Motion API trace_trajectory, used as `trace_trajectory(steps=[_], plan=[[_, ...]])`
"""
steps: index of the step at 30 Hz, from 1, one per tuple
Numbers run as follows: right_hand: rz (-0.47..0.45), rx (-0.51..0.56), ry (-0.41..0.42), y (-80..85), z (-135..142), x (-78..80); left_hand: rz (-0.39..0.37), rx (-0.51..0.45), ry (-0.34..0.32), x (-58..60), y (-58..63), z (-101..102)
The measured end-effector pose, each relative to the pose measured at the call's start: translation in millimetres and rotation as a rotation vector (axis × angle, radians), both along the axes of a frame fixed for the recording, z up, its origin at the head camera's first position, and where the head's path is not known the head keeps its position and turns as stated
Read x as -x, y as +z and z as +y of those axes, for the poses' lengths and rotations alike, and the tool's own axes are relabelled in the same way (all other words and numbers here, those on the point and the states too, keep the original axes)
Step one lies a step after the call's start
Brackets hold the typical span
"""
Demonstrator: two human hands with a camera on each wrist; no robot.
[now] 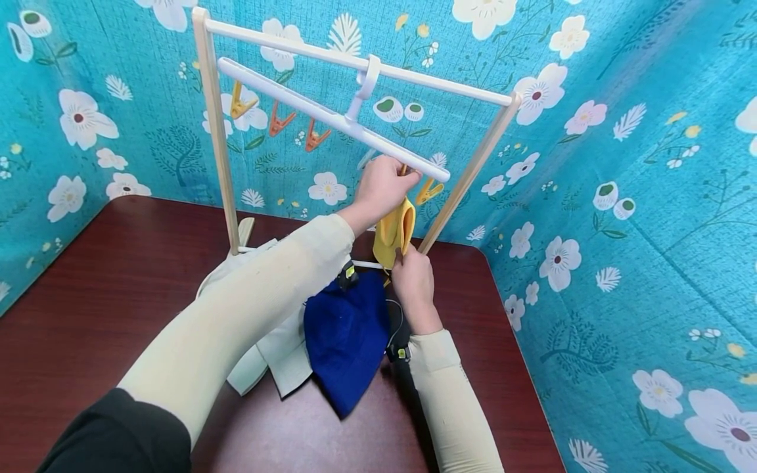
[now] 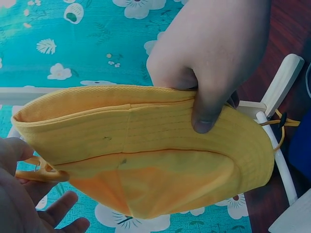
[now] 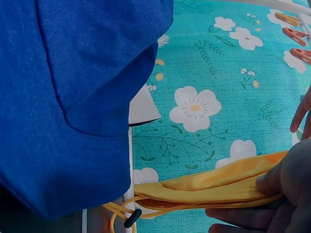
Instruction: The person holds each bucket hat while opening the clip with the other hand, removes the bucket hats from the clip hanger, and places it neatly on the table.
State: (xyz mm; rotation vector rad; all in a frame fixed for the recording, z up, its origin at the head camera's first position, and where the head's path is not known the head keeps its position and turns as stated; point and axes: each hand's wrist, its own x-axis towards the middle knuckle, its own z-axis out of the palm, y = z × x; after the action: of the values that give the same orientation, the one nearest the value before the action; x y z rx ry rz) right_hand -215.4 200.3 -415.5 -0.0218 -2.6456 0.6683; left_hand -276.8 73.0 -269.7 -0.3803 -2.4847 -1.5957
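A yellow bucket hat (image 1: 390, 230) hangs folded under the right end of a white clip hanger (image 1: 284, 94). My left hand (image 1: 380, 185) is just below the hanger bar, and in the left wrist view its fingers pinch a yellow clip (image 2: 43, 173) at one end of the hat's edge. Lower down, my right hand (image 1: 414, 279) grips the brim; its thumb lies on the outside (image 2: 204, 124) in the left wrist view. A yellow cord with a black toggle (image 3: 132, 218) trails from the hat. Another yellow clip (image 1: 428, 190) dangles right of my left hand.
The hanger hooks over a wooden rack (image 1: 219, 144) standing on a dark red table (image 1: 77, 315). One yellow and two orange clips (image 1: 280, 119) hang to the left. Beneath my arms lie a blue hat (image 1: 349, 335) and pale fabric pieces (image 1: 286, 358). A flowered curtain (image 1: 621, 197) surrounds the table.
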Motion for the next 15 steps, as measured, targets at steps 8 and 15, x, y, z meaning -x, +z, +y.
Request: trace_trajectory(steps=[8,15], plan=[[-0.001,0.000,-0.008,-2.3,2.0,-1.5,-0.007,-0.006,-0.004,-0.1,1.1,-0.1],[0.020,-0.042,-0.018,-1.7,4.6,-4.8,0.003,-0.006,-0.005,0.1,2.5,0.5]])
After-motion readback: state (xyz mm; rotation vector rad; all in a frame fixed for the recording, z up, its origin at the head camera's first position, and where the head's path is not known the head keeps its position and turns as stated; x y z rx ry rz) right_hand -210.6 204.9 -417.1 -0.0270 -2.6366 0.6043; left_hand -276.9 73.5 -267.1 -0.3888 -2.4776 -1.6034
